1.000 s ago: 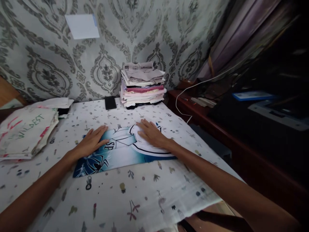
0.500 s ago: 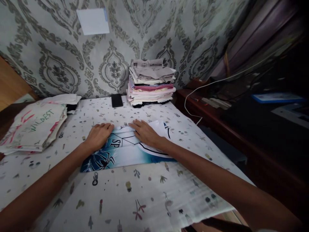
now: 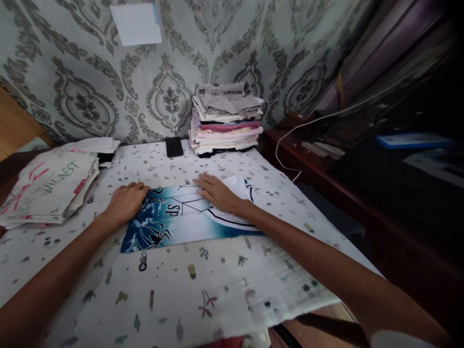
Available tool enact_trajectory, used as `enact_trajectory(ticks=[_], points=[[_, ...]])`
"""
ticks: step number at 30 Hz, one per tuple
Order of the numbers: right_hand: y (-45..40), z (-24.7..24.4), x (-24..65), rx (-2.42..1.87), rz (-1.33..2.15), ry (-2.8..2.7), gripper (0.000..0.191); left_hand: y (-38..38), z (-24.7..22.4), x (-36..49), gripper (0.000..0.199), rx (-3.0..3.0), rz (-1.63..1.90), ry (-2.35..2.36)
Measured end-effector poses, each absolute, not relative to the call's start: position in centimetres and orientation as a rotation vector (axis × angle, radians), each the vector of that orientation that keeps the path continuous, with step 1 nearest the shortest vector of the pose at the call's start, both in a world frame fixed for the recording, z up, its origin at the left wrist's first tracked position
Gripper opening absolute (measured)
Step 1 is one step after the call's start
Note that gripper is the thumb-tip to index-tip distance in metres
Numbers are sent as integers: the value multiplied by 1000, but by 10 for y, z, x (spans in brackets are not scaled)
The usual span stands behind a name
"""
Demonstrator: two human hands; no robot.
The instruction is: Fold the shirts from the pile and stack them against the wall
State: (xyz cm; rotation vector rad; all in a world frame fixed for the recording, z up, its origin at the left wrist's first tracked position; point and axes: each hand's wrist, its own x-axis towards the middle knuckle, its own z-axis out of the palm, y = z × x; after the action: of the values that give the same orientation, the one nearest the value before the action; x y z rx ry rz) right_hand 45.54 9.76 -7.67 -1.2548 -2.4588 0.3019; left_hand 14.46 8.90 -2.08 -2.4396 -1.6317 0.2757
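A folded white and teal-blue garment [image 3: 195, 232] with a black spider and lettering lies across the patterned cloth in front of me. My left hand [image 3: 128, 199] rests palm down at its far left corner, the fingers close together and lying along the edge. On the garment's upper middle, my right hand [image 3: 217, 194] lies flat with its fingers spread. That hand and forearm hide part of the print and the right side of the garment.
A tall stack of folded clothes [image 3: 225, 123] stands at the back, beside a black phone [image 3: 174, 147]. Folded cloths with "WILDEST" lettering [image 3: 54, 186] lie at the left. A white cable [image 3: 281, 150] hangs over dark red furniture [image 3: 315, 164] on the right.
My left hand has slid left across the garment to its corner, uncovering more lettering. My right hand stays nearly in place. The view has shifted slightly.
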Motion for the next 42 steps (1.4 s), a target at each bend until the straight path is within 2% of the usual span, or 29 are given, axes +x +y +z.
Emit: enact_trajectory(ticks=[3,6,11,14,18,21,25,37,42], points=[[97,-66,468,-1273,378,-2307,64,88,-24,135,49,-2511,167,-1641],[91,-54,487,-1355,421,-2222,64,82,-30,137,55,-2635,-125,-1593],[48,-44,530,-1541,346,-2048,50,53,-35,154,55,-2783,-349,-1576],[2,-44,553,-1759,354,-1727,34,38,-37,156,48,-2885,-371,-1542],[-53,-48,565,-1919,626,-1500,39,34,-42,155,43,-2938,-385,-1620],[-72,-51,564,-1932,675,-1488,42,34,-43,163,44,-2943,-372,-1659],[-74,-55,562,-1915,676,-1475,33,28,-40,181,43,-2969,-308,-1637],[-73,-53,546,-1935,399,-1513,28,22,-37,191,41,-2933,-213,-1661],[-71,-53,545,-1968,408,-1642,19,19,-41,190,42,-2926,-267,-1677]])
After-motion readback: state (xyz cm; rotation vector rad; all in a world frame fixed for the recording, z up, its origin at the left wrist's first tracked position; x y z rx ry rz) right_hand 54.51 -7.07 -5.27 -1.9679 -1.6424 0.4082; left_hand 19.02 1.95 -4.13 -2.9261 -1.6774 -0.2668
